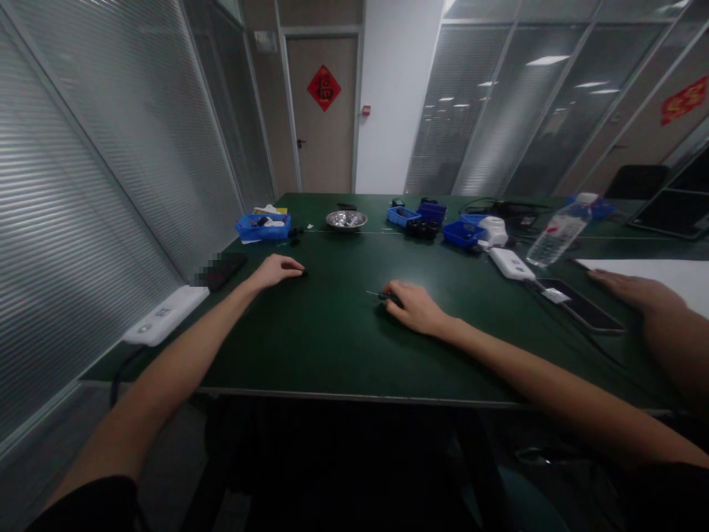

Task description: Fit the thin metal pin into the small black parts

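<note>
My right hand [410, 304] rests low over the green table, fingers wrapped round the dark handle of a small screwdriver [383, 296]. Its thin metal shaft points left. Further left, my left hand [272, 270] is closed at the fingertips on a small dark piece [304, 273], too small to name. Beyond both hands stands a shiny metal bowl [346, 221] with small items in it. A blue tray [264, 227] with mixed parts lies past my left hand, and a few small black pieces [295, 238] lie beside it.
Several blue bins [463, 234] and black parts [422, 229] stand at the back right. Nearer are a white power strip [510, 264], a water bottle [560, 230] and a phone [583, 304]. Another person's hand [636, 290] lies at right. Another power strip [169, 314] is left.
</note>
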Demonstrator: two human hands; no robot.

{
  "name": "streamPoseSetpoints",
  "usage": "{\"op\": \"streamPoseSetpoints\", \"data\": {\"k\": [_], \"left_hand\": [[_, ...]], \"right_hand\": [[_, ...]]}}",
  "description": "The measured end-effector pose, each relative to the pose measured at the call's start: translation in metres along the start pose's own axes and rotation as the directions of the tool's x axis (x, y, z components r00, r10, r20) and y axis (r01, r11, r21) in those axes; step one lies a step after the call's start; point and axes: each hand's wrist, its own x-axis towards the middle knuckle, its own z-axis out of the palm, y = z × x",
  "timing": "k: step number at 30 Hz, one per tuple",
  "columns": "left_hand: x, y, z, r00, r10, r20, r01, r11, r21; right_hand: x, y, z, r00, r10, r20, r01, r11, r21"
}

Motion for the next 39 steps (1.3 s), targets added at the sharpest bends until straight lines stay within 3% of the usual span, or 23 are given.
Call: {"op": "streamPoseSetpoints", "data": {"k": [2,5,8,10,23,39], "left_hand": [[-0.005,0.024,0.024,0.985,0.137,0.1,-0.13,0.988,-0.08],[-0.019,0.063,0.059,0.895,0.361,0.26,-0.311,0.926,-0.216],[-0.034,0.092,0.084,0.809,0.507,0.297,-0.423,0.853,-0.305],[-0.04,0.101,0.091,0.784,0.548,0.291,-0.458,0.828,-0.324],[-0.036,0.09,0.085,0.819,0.522,0.238,-0.454,0.844,-0.286],[-0.041,0.099,0.089,0.792,0.565,0.233,-0.489,0.814,-0.313]], "right_hand": [[-0.001,-0.009,0.001,1.0,0.016,0.006,-0.016,1.0,0.018],[-0.005,-0.022,0.001,0.999,0.029,0.021,-0.03,0.999,0.043],[-0.009,-0.028,0.002,1.0,-0.008,0.005,0.008,0.999,0.048],[-0.012,-0.028,0.002,0.999,-0.041,-0.008,0.041,0.997,0.061],[-0.013,-0.028,0.003,0.997,-0.075,-0.028,0.074,0.997,-0.011],[-0.015,-0.029,0.003,0.993,-0.115,0.001,0.115,0.993,-0.041]]}}
